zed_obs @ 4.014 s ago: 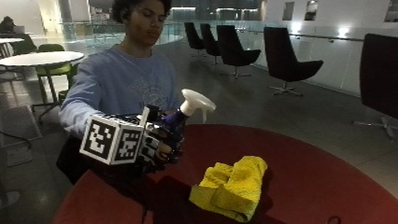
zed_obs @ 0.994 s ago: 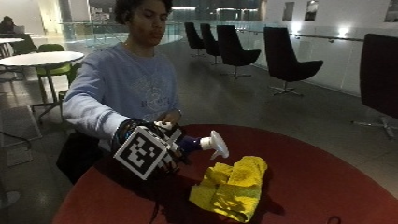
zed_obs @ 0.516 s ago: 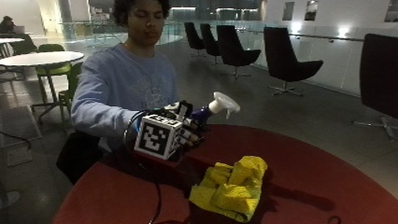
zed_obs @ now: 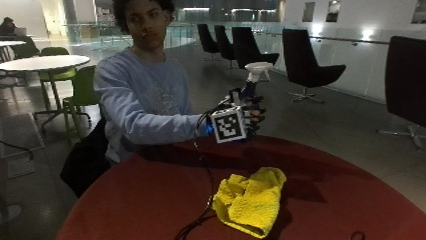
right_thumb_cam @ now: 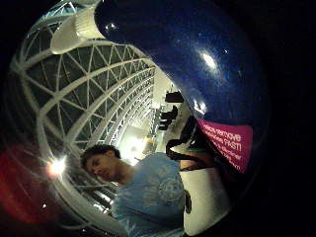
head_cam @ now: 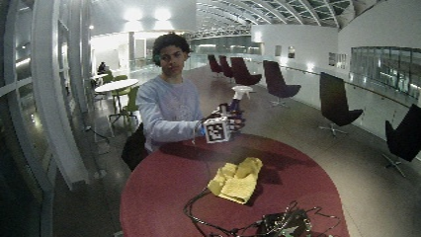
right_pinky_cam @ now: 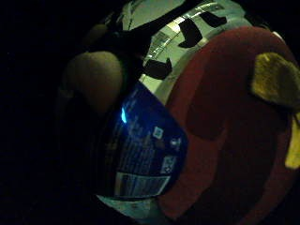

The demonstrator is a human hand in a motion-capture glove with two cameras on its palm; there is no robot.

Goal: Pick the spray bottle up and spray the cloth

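A person at a round red table [zed_obs: 146, 200] holds a dark blue spray bottle [zed_obs: 249, 90] with a white trigger head [zed_obs: 258, 66] upright in the gloved right hand [zed_obs: 251, 116], raised above the table's far edge. The fingers are curled round the bottle's body. A crumpled yellow cloth [zed_obs: 250, 200] lies on the table in front of and below the hand. In the little finger side palm view the bottle's blue label [right_pinky_cam: 140, 150] is close, with the cloth [right_pinky_cam: 274, 79] on the red table [right_pinky_cam: 220, 140] beyond. The thumb side palm view shows the bottle [right_thumb_cam: 197, 59] and its white collar [right_thumb_cam: 74, 29].
Black cables [head_cam: 217, 217] and a dark device [head_cam: 283, 227] lie near the table's front edge in the wide outside view. Black chairs [zed_obs: 306, 65] stand on the floor behind. A white table [zed_obs: 40, 62] with green chairs is at the back left.
The hand has lifted the bottle from a tilted pose low beside the cloth to an upright pose higher above the table's far edge. The cloth has stayed put.
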